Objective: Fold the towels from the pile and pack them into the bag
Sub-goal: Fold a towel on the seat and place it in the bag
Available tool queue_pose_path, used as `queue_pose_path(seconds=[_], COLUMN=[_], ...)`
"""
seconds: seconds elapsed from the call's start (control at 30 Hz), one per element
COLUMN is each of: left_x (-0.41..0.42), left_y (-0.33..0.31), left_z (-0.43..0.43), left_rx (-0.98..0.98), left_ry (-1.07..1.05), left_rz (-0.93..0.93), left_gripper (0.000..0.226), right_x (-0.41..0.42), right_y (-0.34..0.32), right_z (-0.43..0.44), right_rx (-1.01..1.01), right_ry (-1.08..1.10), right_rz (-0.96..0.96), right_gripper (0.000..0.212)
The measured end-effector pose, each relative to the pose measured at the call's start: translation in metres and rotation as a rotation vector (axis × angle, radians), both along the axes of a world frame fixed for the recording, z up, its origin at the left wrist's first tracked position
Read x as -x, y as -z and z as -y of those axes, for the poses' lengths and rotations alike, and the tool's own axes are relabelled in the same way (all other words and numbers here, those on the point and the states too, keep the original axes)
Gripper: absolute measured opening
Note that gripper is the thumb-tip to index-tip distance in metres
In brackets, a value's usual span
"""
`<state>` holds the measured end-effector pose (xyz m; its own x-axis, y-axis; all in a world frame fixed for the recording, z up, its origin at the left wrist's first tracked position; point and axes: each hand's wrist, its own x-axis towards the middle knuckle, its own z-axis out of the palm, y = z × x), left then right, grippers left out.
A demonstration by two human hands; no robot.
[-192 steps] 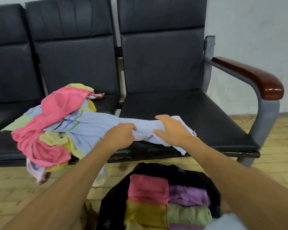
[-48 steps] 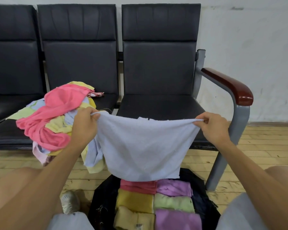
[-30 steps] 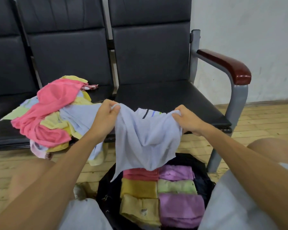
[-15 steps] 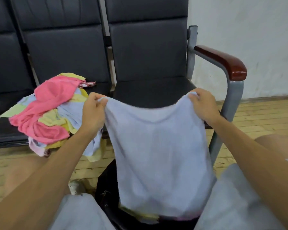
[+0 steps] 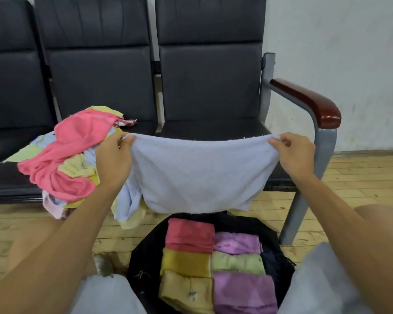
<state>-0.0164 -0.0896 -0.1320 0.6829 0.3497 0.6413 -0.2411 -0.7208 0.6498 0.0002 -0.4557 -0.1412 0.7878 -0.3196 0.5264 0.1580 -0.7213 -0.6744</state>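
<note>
A person's left hand (image 5: 114, 159) and right hand (image 5: 295, 155) each pinch an upper corner of a pale blue towel (image 5: 197, 175), fingers curled over its top edge, stretching it taut in the air in front of the bench (image 5: 213, 130). Half a second ago the same cloth hung long enough to hide the bag below. Now it hangs much shorter, its lower edge clear of the bag's contents, which suggests it has been doubled over once and that the fold is under way rather than finished. To the left of the left hand, the pile (image 5: 73, 155) of unfolded towels, pink, yellow, green and blue, lies heaped on the bench seat, some of it spilling over the front edge. Directly beneath the held towel the black bag (image 5: 143, 257) stands open on the wooden floor (image 5: 361, 177), with six folded towels (image 5: 213, 264) packed in two neat columns. With the pile still sizeable, the job looks well short of done. The blue towel likely needs further folds before it can join the others.
</note>
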Motion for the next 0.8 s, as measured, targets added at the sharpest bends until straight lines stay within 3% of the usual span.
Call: queue_pose_path(seconds=[0.27,0.6,0.8], left_x=[0.000,-0.003,-0.020], left_y=[0.000,0.004,0.010], left_z=[0.006,0.020,0.030], left_rx=[0.071,0.434,0.460], left_ry=[0.020,0.157,0.265], left_rz=[0.037,-0.132,-0.214], left_gripper=[0.020,0.016,0.019], right_x=[0.004,-0.003,-0.027], right_y=[-0.006,0.003,-0.014], right_z=[-0.003,-0.004,-0.007], right_rx=[-0.155,-0.218,-0.229], right_ry=[0.040,0.051,0.045], right_rz=[0.131,-0.056,-0.138], right_gripper=[0.024,0.017,0.032])
